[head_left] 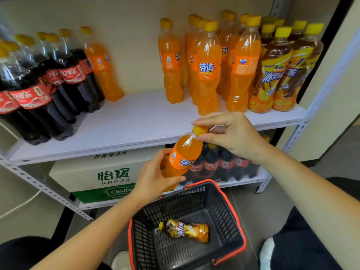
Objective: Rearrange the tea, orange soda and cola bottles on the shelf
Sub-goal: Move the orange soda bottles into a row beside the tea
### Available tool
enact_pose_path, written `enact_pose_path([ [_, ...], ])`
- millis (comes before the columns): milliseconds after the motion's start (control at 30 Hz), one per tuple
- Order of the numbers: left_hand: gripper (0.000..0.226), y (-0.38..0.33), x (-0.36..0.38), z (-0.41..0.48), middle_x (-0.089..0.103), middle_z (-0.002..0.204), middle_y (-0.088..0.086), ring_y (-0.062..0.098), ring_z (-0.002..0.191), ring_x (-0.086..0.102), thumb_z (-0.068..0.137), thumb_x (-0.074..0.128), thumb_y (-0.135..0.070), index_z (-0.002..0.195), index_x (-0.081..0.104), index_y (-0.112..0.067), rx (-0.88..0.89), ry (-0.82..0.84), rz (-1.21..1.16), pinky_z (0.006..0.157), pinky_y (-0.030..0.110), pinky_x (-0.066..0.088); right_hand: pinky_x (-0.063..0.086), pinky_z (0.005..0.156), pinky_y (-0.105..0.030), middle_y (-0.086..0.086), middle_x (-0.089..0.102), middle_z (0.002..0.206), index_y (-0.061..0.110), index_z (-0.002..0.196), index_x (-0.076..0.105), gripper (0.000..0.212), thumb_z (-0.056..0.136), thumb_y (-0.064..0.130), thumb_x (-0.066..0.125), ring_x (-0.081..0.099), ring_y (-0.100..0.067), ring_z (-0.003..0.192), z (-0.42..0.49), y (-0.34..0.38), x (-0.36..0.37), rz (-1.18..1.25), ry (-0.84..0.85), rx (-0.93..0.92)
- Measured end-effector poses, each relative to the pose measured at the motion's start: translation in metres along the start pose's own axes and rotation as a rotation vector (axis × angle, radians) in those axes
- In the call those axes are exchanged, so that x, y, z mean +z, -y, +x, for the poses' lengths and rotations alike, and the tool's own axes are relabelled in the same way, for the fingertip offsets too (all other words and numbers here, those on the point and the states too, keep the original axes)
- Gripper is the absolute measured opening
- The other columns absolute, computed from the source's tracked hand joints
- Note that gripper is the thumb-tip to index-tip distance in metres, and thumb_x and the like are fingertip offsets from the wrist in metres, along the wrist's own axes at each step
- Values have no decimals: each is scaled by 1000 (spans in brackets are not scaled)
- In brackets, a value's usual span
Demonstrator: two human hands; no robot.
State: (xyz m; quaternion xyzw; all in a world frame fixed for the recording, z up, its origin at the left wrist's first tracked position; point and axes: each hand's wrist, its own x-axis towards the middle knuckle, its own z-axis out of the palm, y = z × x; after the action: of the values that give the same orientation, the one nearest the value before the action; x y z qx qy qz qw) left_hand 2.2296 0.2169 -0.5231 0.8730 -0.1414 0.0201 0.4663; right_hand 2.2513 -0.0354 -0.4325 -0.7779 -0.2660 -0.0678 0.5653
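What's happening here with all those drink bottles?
A person is sorting drinks at a white shelf. The left hand holds the body of a tilted orange plastic soda bottle with a yellow cap; the right hand pinches its cap. Below, a black plastic basket with a red rim holds one brown tea bottle with a yellow label, lying down. Dark red-labelled cola bottles stand on the shelf's left.

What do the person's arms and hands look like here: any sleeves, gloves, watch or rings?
Both are bare. The left hand and right hand wear no gloves, and no rings show on the visible fingers. The left forearm and right forearm carry no sleeve, watch or band as far as the frame reaches.
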Motion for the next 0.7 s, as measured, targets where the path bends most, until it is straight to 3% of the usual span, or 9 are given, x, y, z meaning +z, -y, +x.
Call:
enact_pose_path([
  [100, 77, 2, 1, -4, 70, 119, -14, 12, 107, 67, 66, 93, -39, 132, 53, -34, 12, 10, 44, 92, 49, 56, 60, 91, -33, 2, 75, 113, 21, 112, 74, 32, 84, 7, 79, 71, -12, 107, -6, 2, -1, 14, 6, -37],
  [267, 81, -4, 2, -5, 69, 120, -14, 15, 108, 66, 62, 79, -66, 133, 46, -44, 13, 14, 149, 91, 47, 56, 60, 92, -47, -3, 77, 110, 17, 101, 78, 20, 88, 3, 75, 72, -18, 107, -8, 6, -9, 21, -14, -16],
  [367, 81, -5, 2, -4, 69, 118, -16, 14, 107, 66, 62, 80, -66, 132, 44, -47, 3, 7, 177, 91, 46, 56, 59, 91, -53, -5, 75, 115, 14, 101, 78, 21, 91, -3, 70, 71, -28, 106, -8, 9, -13, -4, 20, -8],
  [467, 81, -4, 2, -3, 69, 118, -16, 13, 106, 67, 63, 80, -66, 132, 43, -48, 13, 23, 197, 91, 46, 56, 58, 86, -48, -1, 71, 115, 18, 108, 77, 28, 93, -4, 67, 67, -24, 102, -7, 13, -16, -85, 97, 4],
  [567, 82, -4, 3, -4, 69, 115, -18, 12, 103, 68, 60, 73, -75, 132, 42, -49, 35, 47, 248, 86, 43, 58, 54, 74, -35, 0, 61, 107, 20, 106, 79, 34, 88, -6, 65, 60, -15, 84, -8, 15, -13, -197, 191, 19],
  [633, 85, -5, 4, -5, 69, 114, -20, 11, 102, 68, 60, 69, -79, 133, 41, -48, 55, 55, 280, 83, 39, 57, 51, 70, -36, 1, 60, 104, 19, 101, 80, 31, 83, -4, 69, 58, -20, 78, -8, 14, -10, -223, 192, 17],
  [700, 85, -6, 5, -5, 68, 117, -20, 10, 105, 68, 60, 69, -80, 134, 40, -49, 42, 71, 266, 86, 41, 58, 54, 72, -39, 0, 65, 103, 16, 100, 80, 23, 84, 0, 76, 63, -22, 85, -7, 12, -12, -171, 138, 7],
])
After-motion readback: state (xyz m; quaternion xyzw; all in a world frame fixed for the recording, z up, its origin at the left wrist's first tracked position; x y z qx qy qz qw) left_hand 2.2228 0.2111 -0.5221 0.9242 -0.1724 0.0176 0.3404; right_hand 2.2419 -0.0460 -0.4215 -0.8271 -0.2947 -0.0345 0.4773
